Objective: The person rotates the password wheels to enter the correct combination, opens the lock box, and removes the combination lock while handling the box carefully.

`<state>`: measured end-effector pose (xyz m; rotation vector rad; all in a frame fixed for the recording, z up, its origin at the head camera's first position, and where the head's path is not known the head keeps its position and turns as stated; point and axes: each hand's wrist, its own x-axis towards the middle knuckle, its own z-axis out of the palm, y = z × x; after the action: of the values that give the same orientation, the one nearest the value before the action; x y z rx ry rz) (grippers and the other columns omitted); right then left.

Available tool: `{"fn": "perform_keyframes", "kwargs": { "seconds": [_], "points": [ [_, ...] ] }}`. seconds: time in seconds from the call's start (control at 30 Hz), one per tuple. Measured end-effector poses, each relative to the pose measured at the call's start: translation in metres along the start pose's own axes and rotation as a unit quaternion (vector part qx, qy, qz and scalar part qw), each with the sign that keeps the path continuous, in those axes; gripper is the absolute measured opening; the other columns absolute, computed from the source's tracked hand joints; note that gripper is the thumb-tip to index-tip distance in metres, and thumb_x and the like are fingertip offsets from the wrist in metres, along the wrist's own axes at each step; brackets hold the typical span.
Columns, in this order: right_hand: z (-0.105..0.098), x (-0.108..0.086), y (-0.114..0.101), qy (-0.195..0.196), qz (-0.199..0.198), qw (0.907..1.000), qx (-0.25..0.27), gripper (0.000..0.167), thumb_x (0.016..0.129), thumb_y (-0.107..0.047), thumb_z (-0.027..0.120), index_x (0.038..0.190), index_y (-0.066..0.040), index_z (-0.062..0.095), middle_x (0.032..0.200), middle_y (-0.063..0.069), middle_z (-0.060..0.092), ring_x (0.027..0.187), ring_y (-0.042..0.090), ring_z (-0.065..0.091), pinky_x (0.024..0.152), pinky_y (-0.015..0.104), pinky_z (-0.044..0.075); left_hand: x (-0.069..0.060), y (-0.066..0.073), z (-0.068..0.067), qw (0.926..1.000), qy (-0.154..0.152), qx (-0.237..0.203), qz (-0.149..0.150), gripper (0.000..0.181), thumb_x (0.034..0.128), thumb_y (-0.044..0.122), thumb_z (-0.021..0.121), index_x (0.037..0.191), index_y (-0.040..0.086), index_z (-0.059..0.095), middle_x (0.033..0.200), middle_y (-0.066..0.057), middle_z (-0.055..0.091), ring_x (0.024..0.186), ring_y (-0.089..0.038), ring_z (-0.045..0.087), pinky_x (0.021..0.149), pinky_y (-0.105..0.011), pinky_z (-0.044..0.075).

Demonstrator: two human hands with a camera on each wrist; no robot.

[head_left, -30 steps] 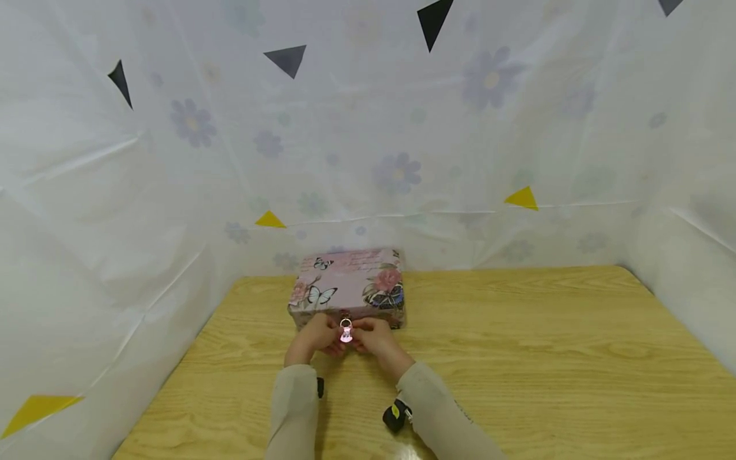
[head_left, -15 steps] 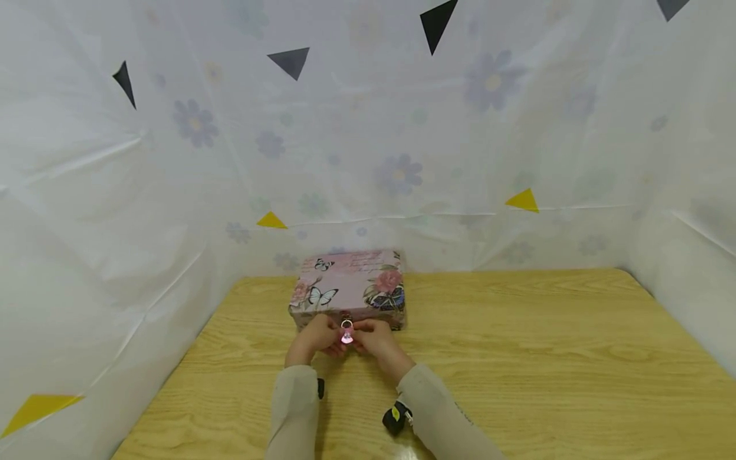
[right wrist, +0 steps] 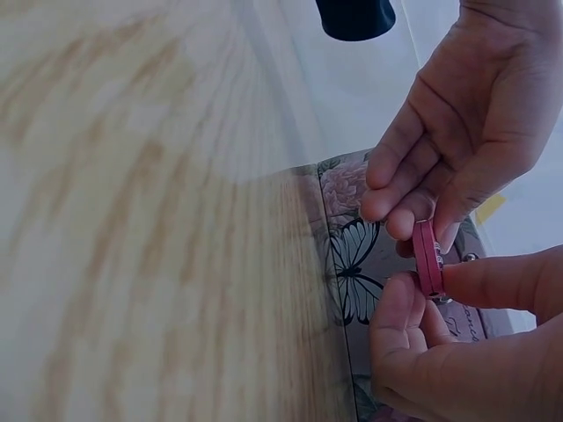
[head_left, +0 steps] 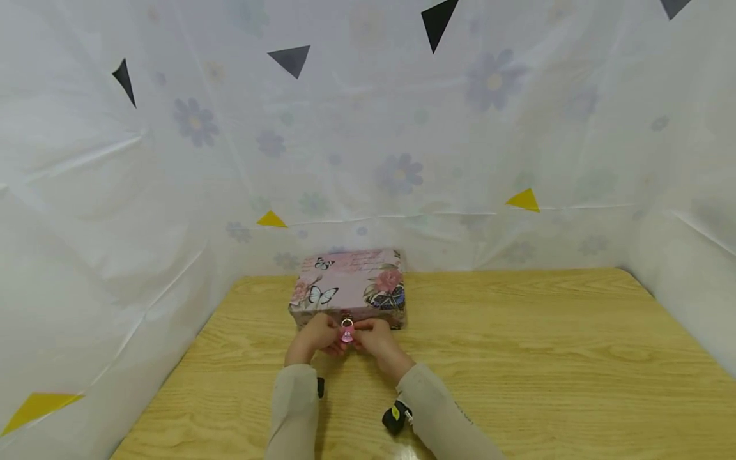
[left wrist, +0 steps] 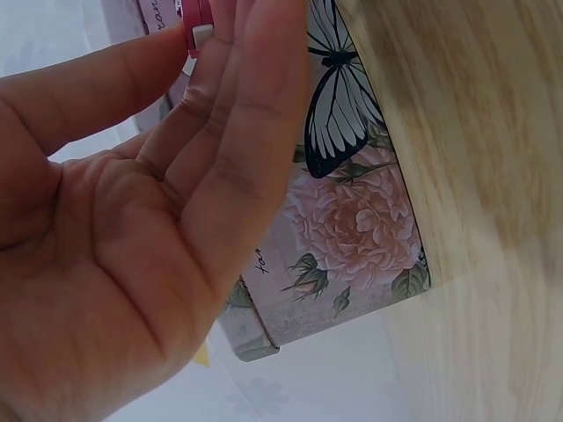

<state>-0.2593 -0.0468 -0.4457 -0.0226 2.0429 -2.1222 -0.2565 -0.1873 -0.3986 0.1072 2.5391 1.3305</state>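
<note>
A pink combination padlock [head_left: 347,335] with a metal shackle hangs at the front latch of a pink floral box [head_left: 345,281] with butterflies. My left hand [head_left: 316,335] pinches the padlock from the left side. From the other side my right hand [head_left: 376,338] pinches it between thumb and fingertips. In the right wrist view the padlock [right wrist: 428,259] stands edge-on between both hands, its number dials turned toward the thumbs. Only a corner of the padlock [left wrist: 198,26] shows in the left wrist view, beyond the thumb and fingers of the left hand [left wrist: 132,211].
The box sits at the back of a wooden table [head_left: 517,358], close to a white flowered curtain [head_left: 368,128]. Black wrist devices, one of them at the right cuff [head_left: 395,418], hang under the sleeves. Yellow and dark triangles dot the curtain.
Both hands keep their grip at the padlock with hardly any movement. The bright glare on the padlock's face has faded, so it looks pinker. The box stays in place.
</note>
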Motion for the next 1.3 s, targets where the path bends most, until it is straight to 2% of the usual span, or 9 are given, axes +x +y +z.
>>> {"fn": "perform_keyframes", "kwargs": {
  "seconds": [0.33, 0.67, 1.0, 1.3],
  "points": [
    [-0.0001, 0.0017, 0.0013, -0.005, -0.005, 1.0000, 0.000, 0.021, 0.087, 0.007, 0.057, 0.105, 0.019, 0.059, 0.093, 0.016, 0.062, 0.074, 0.019, 0.061, 0.074, 0.034, 0.056, -0.0006, 0.0018, 0.0004, 0.9999, 0.001, 0.000, -0.011, 0.020, 0.0943, -0.003, 0.049, 0.084, -0.015, 0.062, 0.070, -0.021, 0.067, 0.064, -0.029, 0.068, 0.066, -0.043, 0.058],
    [-0.0041, -0.0014, -0.0015, -0.022, 0.015, 0.9995, -0.014, 0.022, 0.095, 0.000, 0.052, 0.110, 0.015, 0.058, 0.088, 0.013, 0.064, 0.071, 0.015, 0.061, 0.069, 0.031, 0.056, -0.0009, 0.0016, -0.0006, 1.0000, -0.001, 0.005, -0.002, 0.019, 0.0928, -0.004, 0.049, 0.081, -0.014, 0.061, 0.070, -0.023, 0.067, 0.063, -0.029, 0.069, 0.064, -0.042, 0.058],
    [-0.0034, -0.0035, -0.0009, -0.023, 0.016, 0.9996, 0.005, 0.024, 0.095, -0.001, 0.056, 0.111, 0.016, 0.059, 0.092, 0.015, 0.064, 0.072, 0.013, 0.059, 0.069, 0.028, 0.055, -0.0010, 0.0013, -0.0003, 0.9999, 0.002, 0.015, -0.001, 0.020, 0.0934, -0.004, 0.049, 0.080, -0.012, 0.062, 0.070, -0.022, 0.067, 0.064, -0.030, 0.069, 0.064, -0.041, 0.058],
    [-0.0031, -0.0007, -0.0002, -0.025, 0.022, 0.9994, 0.007, 0.024, 0.094, 0.001, 0.055, 0.110, 0.017, 0.060, 0.097, 0.017, 0.064, 0.075, 0.016, 0.061, 0.073, 0.030, 0.056, -0.0015, 0.0034, 0.0000, 0.9998, 0.008, 0.016, -0.005, 0.021, 0.0938, -0.003, 0.051, 0.080, -0.012, 0.064, 0.068, -0.020, 0.067, 0.062, -0.028, 0.069, 0.064, -0.041, 0.058]
  ]
}}
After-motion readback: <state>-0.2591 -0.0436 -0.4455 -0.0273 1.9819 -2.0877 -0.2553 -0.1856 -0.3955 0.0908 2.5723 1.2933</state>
